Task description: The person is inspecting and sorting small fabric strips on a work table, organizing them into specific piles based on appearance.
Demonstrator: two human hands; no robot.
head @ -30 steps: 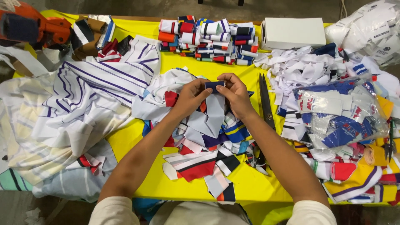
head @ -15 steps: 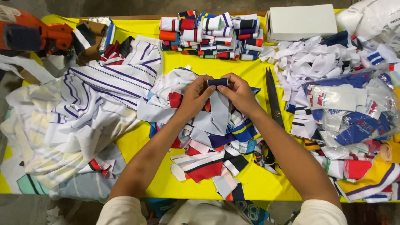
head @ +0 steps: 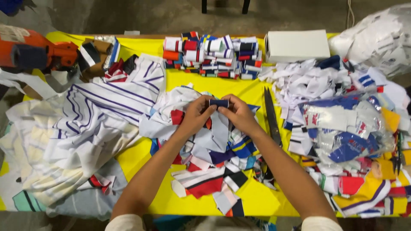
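Both hands meet over the middle of a yellow table (head: 257, 201). My left hand (head: 196, 114) and my right hand (head: 238, 114) pinch the two ends of a small folded fabric strip (head: 218, 103), dark blue at the top with a pale grey length hanging down. Beneath the hands lies a loose pile of fabric strips (head: 209, 171) in white, red, blue and yellow. Long black scissors (head: 271, 119) lie just to the right of my right hand, blades pointing away.
Neat rolled fabric bundles (head: 212, 55) are stacked at the back centre beside a white box (head: 297, 45). Striped white cloth (head: 85, 128) covers the left side. White scraps and a clear plastic bag of pieces (head: 342, 128) fill the right. An orange tool (head: 34, 51) sits far left.
The hands have stayed together on the strip; only small finger movements show. The view has shifted slightly.
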